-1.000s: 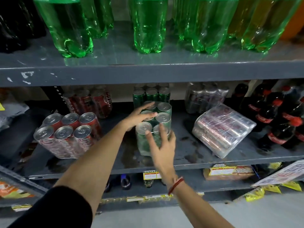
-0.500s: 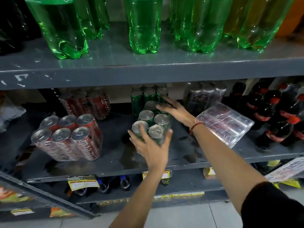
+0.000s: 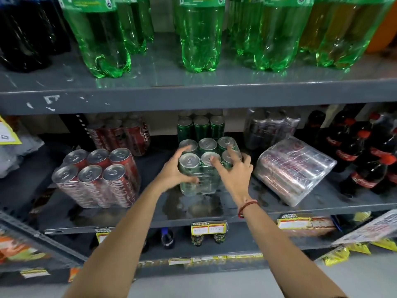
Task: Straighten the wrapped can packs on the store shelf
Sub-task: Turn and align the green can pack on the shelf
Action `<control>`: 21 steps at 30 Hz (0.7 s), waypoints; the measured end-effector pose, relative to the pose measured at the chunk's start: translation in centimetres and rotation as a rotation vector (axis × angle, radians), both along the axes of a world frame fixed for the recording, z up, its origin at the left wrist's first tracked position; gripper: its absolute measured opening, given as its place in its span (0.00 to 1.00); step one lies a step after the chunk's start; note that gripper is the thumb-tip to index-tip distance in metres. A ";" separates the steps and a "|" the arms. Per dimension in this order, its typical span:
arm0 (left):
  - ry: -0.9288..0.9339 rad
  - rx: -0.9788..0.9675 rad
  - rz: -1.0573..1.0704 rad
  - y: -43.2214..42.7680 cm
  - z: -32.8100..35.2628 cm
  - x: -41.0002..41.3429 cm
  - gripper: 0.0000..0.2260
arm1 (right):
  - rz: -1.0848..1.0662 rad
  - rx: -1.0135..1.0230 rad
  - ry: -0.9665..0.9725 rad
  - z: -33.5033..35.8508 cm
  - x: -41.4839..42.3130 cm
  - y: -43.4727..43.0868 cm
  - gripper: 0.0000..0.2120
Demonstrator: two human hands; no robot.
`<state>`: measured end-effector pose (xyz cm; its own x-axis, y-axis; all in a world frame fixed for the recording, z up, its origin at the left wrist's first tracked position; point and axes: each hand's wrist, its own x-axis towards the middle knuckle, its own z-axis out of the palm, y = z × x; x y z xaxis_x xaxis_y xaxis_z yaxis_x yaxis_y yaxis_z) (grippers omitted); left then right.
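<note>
A shrink-wrapped pack of green cans (image 3: 206, 183) stands upright at the middle of the grey shelf (image 3: 193, 208). My left hand (image 3: 174, 171) grips its left front corner, thumb low on the wrap. My right hand (image 3: 234, 171), with a red thread at the wrist, clasps the right side with fingers spread over the can tops. A wrapped pack of red cola cans (image 3: 96, 177) stands tilted to the left. A wrapped pack of silver cans (image 3: 294, 171) lies on its side at an angle to the right.
Behind stand further wrapped packs: red (image 3: 120, 134), green (image 3: 200, 125) and dark (image 3: 270, 127). Small cola bottles (image 3: 365, 160) crowd the right end. Large green bottles (image 3: 199, 39) fill the shelf above. Price tags hang along the shelf edge, and the shelf surface looks wet.
My hands have shifted from the pack's front and back to its left and right sides. The green pack has turned and now sits squarer to the shelf's front edge.
</note>
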<state>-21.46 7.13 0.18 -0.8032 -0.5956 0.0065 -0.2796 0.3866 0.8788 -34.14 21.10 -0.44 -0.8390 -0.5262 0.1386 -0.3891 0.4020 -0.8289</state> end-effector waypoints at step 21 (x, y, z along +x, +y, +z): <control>0.204 -0.285 0.225 11.8 7.2 -8.6 0.29 | -0.082 0.029 0.100 5.7 -15.3 12.8 0.44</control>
